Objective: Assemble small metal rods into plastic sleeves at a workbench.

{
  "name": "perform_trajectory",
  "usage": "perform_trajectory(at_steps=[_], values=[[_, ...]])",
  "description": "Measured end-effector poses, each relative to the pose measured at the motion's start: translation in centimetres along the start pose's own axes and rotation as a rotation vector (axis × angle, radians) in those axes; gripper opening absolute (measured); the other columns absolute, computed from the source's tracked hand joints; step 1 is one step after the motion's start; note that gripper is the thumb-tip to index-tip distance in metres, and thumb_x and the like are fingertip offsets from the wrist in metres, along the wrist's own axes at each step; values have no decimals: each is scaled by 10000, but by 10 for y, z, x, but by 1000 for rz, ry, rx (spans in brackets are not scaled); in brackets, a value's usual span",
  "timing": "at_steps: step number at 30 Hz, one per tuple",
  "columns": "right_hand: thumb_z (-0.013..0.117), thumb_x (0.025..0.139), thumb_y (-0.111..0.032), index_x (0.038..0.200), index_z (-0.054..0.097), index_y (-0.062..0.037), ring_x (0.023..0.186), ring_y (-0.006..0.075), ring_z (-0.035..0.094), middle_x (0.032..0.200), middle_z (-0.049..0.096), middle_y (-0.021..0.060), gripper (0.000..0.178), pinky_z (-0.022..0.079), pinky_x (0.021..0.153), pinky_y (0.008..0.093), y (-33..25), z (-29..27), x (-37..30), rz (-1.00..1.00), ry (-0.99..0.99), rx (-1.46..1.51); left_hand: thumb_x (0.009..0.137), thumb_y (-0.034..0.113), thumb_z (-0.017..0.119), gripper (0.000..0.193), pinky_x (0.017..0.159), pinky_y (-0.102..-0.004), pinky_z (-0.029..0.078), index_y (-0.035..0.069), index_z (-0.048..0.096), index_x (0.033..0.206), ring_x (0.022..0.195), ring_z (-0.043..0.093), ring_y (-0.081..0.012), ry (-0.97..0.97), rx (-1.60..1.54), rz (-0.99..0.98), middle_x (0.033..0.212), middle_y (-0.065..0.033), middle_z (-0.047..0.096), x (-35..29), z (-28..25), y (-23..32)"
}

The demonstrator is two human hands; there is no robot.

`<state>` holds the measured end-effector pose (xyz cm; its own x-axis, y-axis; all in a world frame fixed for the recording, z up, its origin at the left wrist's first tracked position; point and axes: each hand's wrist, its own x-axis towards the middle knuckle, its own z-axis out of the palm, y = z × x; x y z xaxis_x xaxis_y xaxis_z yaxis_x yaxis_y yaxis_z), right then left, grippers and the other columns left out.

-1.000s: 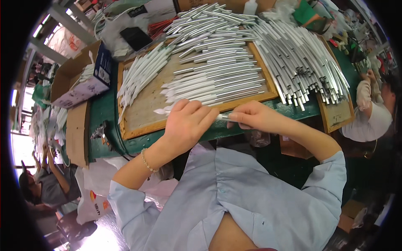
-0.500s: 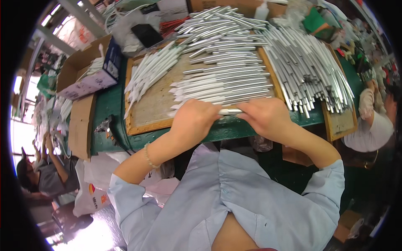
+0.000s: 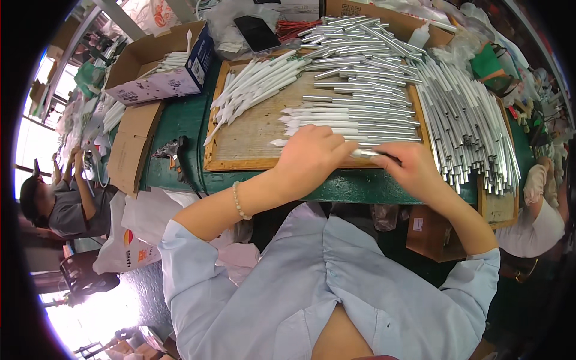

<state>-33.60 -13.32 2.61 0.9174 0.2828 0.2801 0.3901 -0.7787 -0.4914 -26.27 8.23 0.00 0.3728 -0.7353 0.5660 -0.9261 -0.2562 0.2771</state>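
My left hand (image 3: 317, 153) and my right hand (image 3: 413, 169) are both closed on one slim stick (image 3: 364, 153), white on the left and silvery on the right, over the near edge of a wood-framed board (image 3: 246, 164). Fingers cover most of it. Just beyond my hands, several sticks with white pointed ends and silver shafts (image 3: 384, 116) lie side by side. Farther back on the board are loose silver tubes (image 3: 354, 63). White pointed sticks (image 3: 258, 87) are heaped at the board's left.
More silver tubes (image 3: 465, 120) are piled at the right. On the left stand an open carton (image 3: 156, 90) of white sticks and a glue-gun-like tool (image 3: 174, 157) on the green table (image 3: 282, 191). A dark phone-like slab (image 3: 257, 33) and a white bottle (image 3: 420, 36) sit behind.
The view has shifted, so the table appears farther right. Both hands still grip the stick; my right fingers have changed position at its silver end.
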Motion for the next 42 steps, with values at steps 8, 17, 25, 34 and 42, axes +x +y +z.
perform_trajectory(at_steps=[8,17,25,34,42], values=[[702,753,-110,1009,691,-84,626,239,578,727,604,71,257,442,569,343,-3,-6,15,-252,87,-245,858,203,610,165,610,-442,453,92,614,979,697,602,-332,-190,-44,-219,711,-119,609,0,-3,-9],[676,815,-112,995,677,-30,741,286,608,815,617,108,198,476,654,339,20,4,37,-41,49,-231,795,210,667,215,705,-431,483,64,605,940,867,610,-296,115,14,-74,861,-106,630,13,-9,-34],[658,825,-103,1017,668,-37,898,326,577,988,585,148,204,477,725,369,47,12,42,30,-23,-223,800,199,670,336,813,-440,469,25,584,1073,988,567,-352,687,638,-373,1035,-148,606,3,-140,-184],[692,793,-121,1041,659,-41,977,338,569,1061,585,143,264,466,836,401,42,18,72,0,-20,-227,872,278,593,282,672,-383,533,13,684,909,739,686,-242,252,250,-882,790,-113,702,-31,-189,-285],[687,791,-78,1079,637,-34,1041,331,549,1117,551,151,296,447,881,374,20,25,131,-96,-110,-128,863,174,635,275,466,-269,520,-74,647,746,561,684,-225,601,-165,-1205,649,-159,656,-66,-247,-348]])
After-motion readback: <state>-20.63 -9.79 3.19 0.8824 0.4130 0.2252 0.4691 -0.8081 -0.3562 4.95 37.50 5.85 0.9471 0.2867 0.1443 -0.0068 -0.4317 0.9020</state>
